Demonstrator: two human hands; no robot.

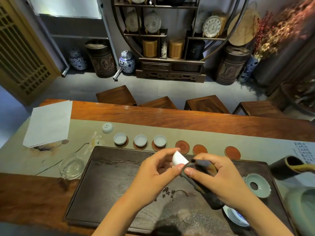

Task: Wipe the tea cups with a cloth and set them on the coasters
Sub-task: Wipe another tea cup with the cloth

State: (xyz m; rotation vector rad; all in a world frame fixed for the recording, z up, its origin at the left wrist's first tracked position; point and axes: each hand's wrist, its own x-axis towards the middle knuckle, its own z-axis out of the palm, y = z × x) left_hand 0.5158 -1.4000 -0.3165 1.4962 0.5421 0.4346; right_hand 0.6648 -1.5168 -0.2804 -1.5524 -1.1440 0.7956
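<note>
I'm looking down on the long wooden tabletop [187,120], with a pale green runner along it and the dark tea tray [105,193] lying near me in the middle. It's a heavy, stiff slab by the look of it, and I'd leave it where it sits.

Next down in size, the dark cloth [202,186]. It's soft and limp, drooping from my right hand [219,178], whose fingers are curled round it and bunch its top end against the cup. It should give a good grip on glaze.

Then the coasters along the far edge of the tray. Three on the left carry cups already [140,140], upright, mouths up. Three on the right are bare, and the nearest free one [182,147] sits just beyond my hands. They look thin, flat and light, so a careless set-down could nudge one.

Smallest of all is the white tea cup [179,159] I'm wiping. It's held above the tray, tipped on its side, and my left hand [158,169] pinches it between thumb and fingertips. I judge it light, thin-walled, smooth and breakable, and slippery if damp. I'd keep the hold across the rim and foot, not on the bare flank, with only gentle pressure.

One more cup [107,127] stands upside down at far left, apart from the row.
</note>
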